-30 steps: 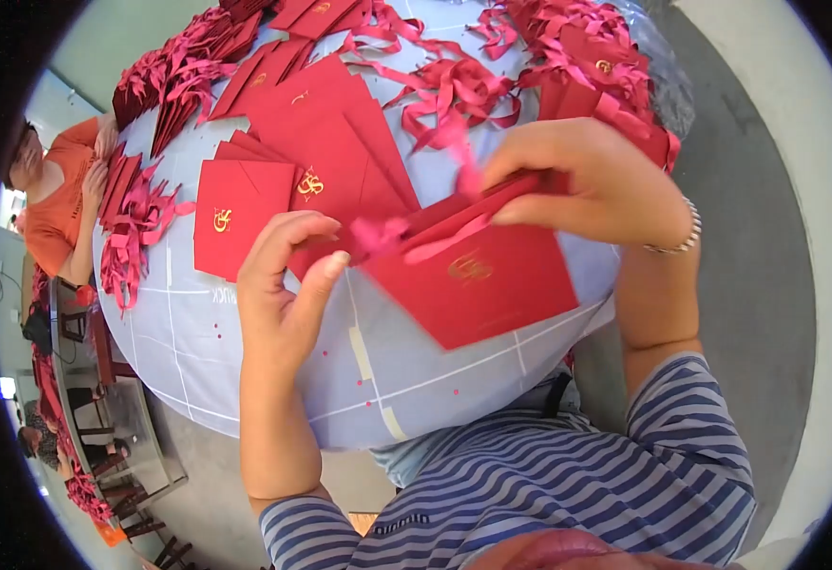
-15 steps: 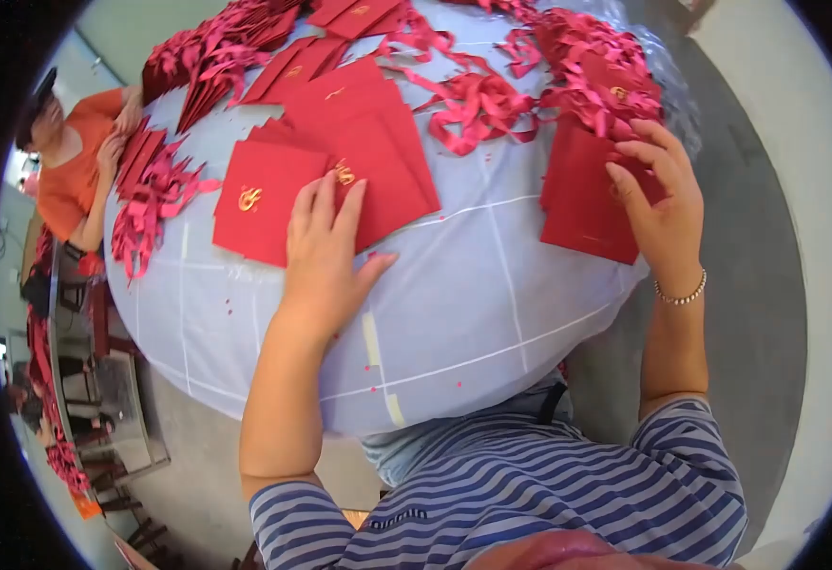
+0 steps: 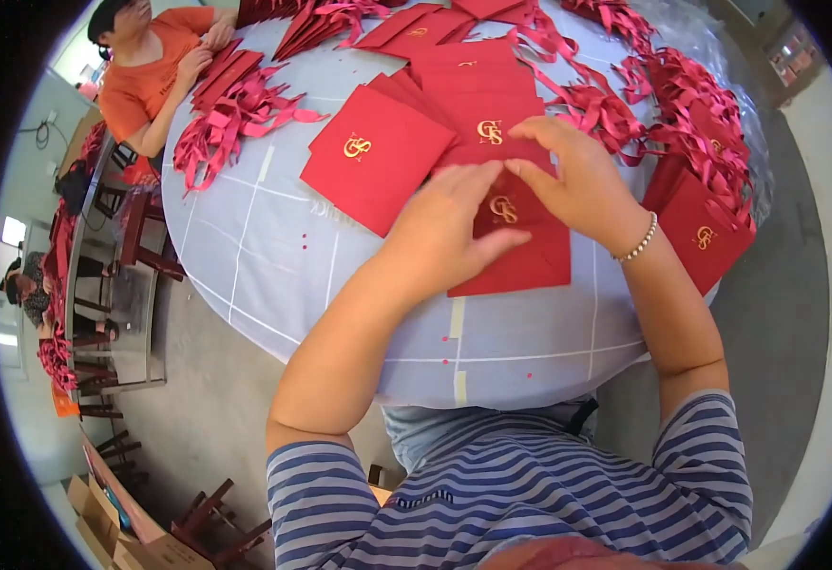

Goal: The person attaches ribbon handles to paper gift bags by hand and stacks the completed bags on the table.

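A red bag (image 3: 530, 255) with a gold emblem lies flat before me, its upper part under my hands. My left hand (image 3: 449, 223) rests at its left side, fingers stretched and thumb apart. Over its upper right edge is my right hand (image 3: 573, 176), thumb and fingers apart, with a bead bracelet on the wrist. Beyond my hands is a stack of red bags (image 3: 478, 81). Another fanned stack (image 3: 368, 157) lies to the left. Whether my fingertips pinch the bag's edge is hidden in part.
Pink ribbons (image 3: 592, 104) lie at the back. Finished-looking bags with ribbons (image 3: 706, 228) are heaped at the right, by clear plastic (image 3: 753, 123). A person in orange (image 3: 145, 76) sits at the left, near ribboned bags (image 3: 235, 123). Stools (image 3: 216, 522) stand on the floor.
The bag held up earlier was laid on the right heap. Both hands have since come together over a flat bag near the stack. The view has turned, shifting the table rightward.
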Available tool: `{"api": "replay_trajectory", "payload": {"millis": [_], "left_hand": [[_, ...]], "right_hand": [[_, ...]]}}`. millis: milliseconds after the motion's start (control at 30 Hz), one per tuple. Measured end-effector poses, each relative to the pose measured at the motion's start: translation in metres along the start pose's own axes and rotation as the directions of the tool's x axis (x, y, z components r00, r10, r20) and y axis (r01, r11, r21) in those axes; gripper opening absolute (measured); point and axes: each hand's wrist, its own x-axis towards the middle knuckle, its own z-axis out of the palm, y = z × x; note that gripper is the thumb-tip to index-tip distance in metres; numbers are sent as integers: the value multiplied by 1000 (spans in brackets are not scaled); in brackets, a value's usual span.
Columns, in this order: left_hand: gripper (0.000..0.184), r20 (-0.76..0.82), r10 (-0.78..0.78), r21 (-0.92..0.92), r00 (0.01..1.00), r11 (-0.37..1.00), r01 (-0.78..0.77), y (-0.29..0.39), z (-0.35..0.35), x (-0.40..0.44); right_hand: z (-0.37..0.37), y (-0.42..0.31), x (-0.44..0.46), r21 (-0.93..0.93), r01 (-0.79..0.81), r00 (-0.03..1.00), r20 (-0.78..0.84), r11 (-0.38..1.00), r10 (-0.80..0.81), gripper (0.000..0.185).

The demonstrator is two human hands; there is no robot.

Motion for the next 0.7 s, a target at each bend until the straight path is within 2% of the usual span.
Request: {"api": "replay_trajectory", "payload": {"millis": [33,100,133,200,233,267,300,333,400,467,500,533,567,600,633,667,700], "left_hand": [[59,-126,117,141,985,985,-99,-9,-2,3],[57,-338,73,410,938,909,77,-17,-19,7],[63,-459,98,523,883,833,180,-30,-26,4],[69,-539,-168,528,825,696,487,-46,-42,0],[75,-495,-314,472,810,686,554,-55,-53,-2],[75,-492,-320,470,810,686,556,-60,-57,-3],[73,-447,-430,437,784,660,611,-58,-61,-1],[72,-395,-531,408,750,630,661,-56,-62,0],[67,-406,-475,445,781,644,623,-55,-58,0],[62,-410,-416,485,812,654,581,-49,-52,2],[56,-436,-299,461,849,736,496,-44,-49,4],[50,-466,-179,439,867,804,401,-40,-46,6],[48,-448,-60,452,892,845,284,-40,-39,7],[46,-428,59,464,902,871,163,-40,-31,7],[47,-357,64,410,932,907,95,-28,-26,7],[48,-270,55,358,961,933,48,-20,-20,8],[49,-180,51,300,982,954,5,-15,-14,8]], "right_hand": [[2,3,4,-25,-28,999,-21,999,27,32],[3,20,6,-59,-34,999,-33,998,32,35],[2,29,5,-135,-76,995,-68,988,67,36],[-2,40,-3,-335,-132,988,-123,933,96,36],[-4,44,-8,-333,-133,988,-118,933,99,36],[-7,47,-14,-403,-218,976,-80,889,203,35],[-8,49,-18,-474,-294,950,-50,830,309,33],[-9,51,-20,-477,-299,948,-49,827,314,33],[-12,55,-21,-519,-353,908,12,779,419,29],[-14,55,-20,-503,-359,902,28,786,430,26],[-14,54,-19,-485,-355,901,51,799,431,25],[-12,55,-19,-396,-373,915,-8,839,403,24],[-10,56,-18,-392,-378,914,-13,839,406,24],[-7,56,-17,-273,-274,961,-54,922,270,27],[-6,55,-16,-159,-151,985,-113,976,134,29],[-6,51,-17,-157,-158,983,-118,975,140,29],[-9,41,-17,-60,-152,987,41,987,154,30]]}}
